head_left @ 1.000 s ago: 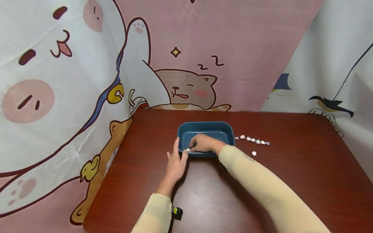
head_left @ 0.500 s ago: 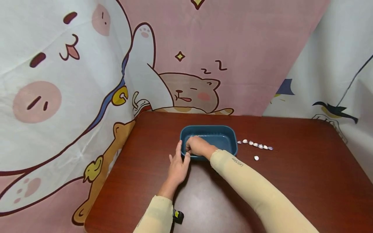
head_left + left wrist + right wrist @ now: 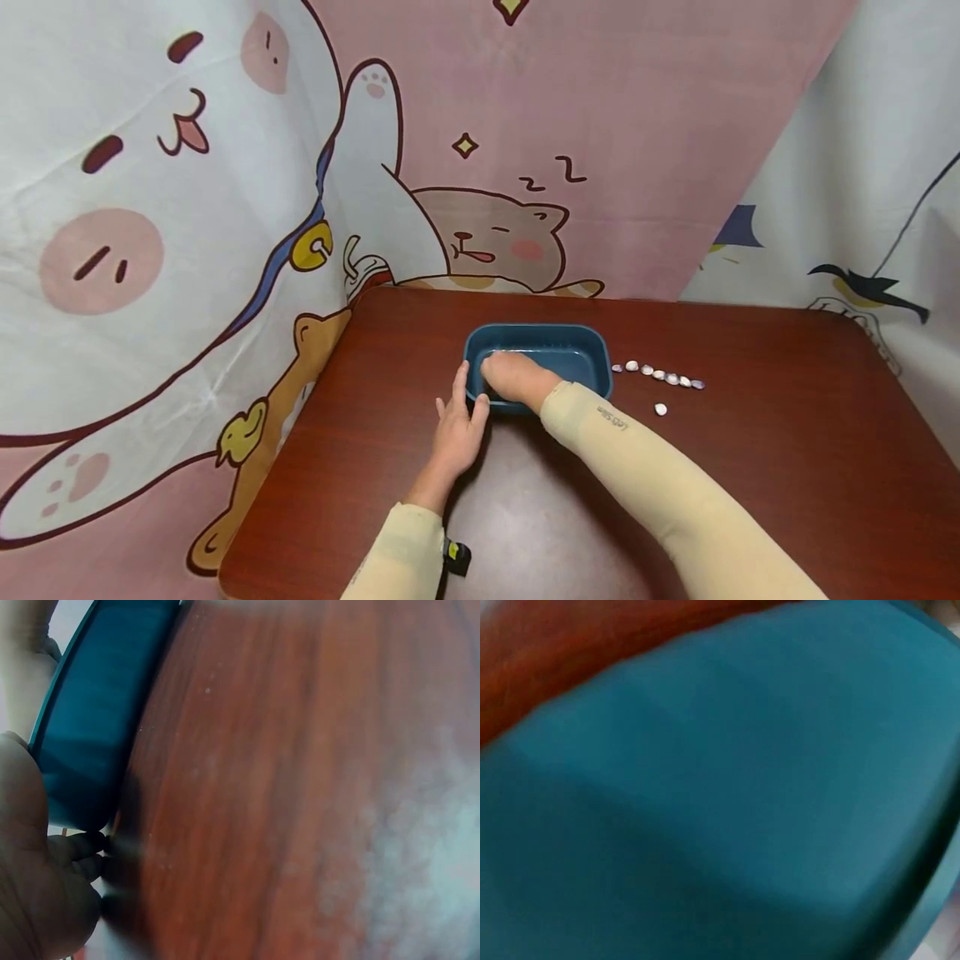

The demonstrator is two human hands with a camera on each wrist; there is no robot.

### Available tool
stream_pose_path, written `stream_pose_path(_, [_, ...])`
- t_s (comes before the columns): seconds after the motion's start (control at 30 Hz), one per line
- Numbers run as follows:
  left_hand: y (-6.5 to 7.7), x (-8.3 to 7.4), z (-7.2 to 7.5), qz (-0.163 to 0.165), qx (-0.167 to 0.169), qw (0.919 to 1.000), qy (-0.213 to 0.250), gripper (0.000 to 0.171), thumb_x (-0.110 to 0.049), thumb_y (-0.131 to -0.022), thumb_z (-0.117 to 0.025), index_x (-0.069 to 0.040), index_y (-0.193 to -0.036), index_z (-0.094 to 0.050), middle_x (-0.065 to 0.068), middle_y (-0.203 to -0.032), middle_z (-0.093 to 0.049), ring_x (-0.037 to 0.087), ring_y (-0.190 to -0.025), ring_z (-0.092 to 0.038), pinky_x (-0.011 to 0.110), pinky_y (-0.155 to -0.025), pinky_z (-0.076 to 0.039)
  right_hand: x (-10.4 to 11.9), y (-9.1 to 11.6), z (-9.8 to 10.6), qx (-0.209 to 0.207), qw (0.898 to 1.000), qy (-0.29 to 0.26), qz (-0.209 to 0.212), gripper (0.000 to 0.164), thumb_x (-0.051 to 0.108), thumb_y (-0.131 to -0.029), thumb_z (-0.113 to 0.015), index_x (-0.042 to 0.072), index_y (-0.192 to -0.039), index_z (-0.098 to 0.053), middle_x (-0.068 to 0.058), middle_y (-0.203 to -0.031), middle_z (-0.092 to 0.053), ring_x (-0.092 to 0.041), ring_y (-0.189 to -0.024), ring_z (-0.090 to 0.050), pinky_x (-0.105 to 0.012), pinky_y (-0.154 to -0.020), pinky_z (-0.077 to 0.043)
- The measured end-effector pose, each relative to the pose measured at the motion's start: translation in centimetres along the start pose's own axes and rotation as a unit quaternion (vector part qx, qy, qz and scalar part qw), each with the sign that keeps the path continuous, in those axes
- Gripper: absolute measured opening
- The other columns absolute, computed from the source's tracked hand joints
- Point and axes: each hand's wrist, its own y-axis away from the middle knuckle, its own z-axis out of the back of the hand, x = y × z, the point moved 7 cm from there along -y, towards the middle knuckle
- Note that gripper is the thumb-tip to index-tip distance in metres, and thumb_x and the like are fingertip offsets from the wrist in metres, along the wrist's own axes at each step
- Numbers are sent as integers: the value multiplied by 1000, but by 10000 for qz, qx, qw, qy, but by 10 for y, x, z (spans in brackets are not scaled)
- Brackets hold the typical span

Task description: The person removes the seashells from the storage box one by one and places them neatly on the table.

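Observation:
A blue rectangular basin (image 3: 558,362) stands on the table. At its near left corner is my left hand (image 3: 456,433), fingers extended along the left side and thumb at the front rim. In the left wrist view, that hand (image 3: 37,877) touches the basin's corner (image 3: 97,727). Reaching over the front rim, my right hand (image 3: 516,377) is down inside the left part of the basin. Its fingertips are hidden, and I cannot tell whether they hold anything. The right wrist view shows only the basin's wall (image 3: 727,765) up close, blurred, without the hand.
Right of the basin, several small seashells (image 3: 672,378) form a slanting row on the reddish-brown table (image 3: 780,433). One white shell (image 3: 661,409) lies apart, nearer me. A cartoon-printed cloth (image 3: 637,125) hangs behind and to the left.
My right hand has gone from the near left rim, where a white shell showed at its fingertips, down into the basin. That shell is now out of sight. The left hand stays at the corner.

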Motion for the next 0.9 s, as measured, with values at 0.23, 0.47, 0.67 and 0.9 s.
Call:
stream_pose_path(0.23, [0,2,-2,117,123,9998,-105,69,-37,-115,-44,-22,-174,-11,14,-174,-35,40,-158,-40,75,-129,1,1,3,-4,-144,9986,507,-45,25,9,-113,-49,5,-117,-74,-14,-119,-75,-29,-110,-74,-41,-98,-61])
stream_pose_path(0.47, [0,5,-4,192,145,9995,-191,69,-37,-116,-43,-26,-174,-7,10,-176,-31,36,-159,-40,73,-130,1,-7,6,-4,-170,9995,238,-134,27,10,-113,-48,5,-120,-74,-15,-121,-76,-29,-112,-74,-41,-99,-61])
stream_pose_path(0.67, [-2,1,-2,100,72,9997,-218,69,-36,-115,-45,-24,-174,-9,11,-176,-31,42,-154,-45,74,-130,1,-29,7,-5,-772,9949,-556,-319,24,5,-108,-55,9,-94,-75,-9,-90,-72,-21,-82,-64,-35,-77,-56])
stream_pose_path(0.9, [-1,4,-3,-119,-176,9997,-93,69,-38,-113,-47,-24,-173,-16,19,-172,-38,49,-149,-49,79,-127,-3,-50,15,-7,-1057,9846,-1163,-760,16,3,-100,-64,9,-87,-72,-6,-81,-65,-18,-74,-55,-35,-72,-53])
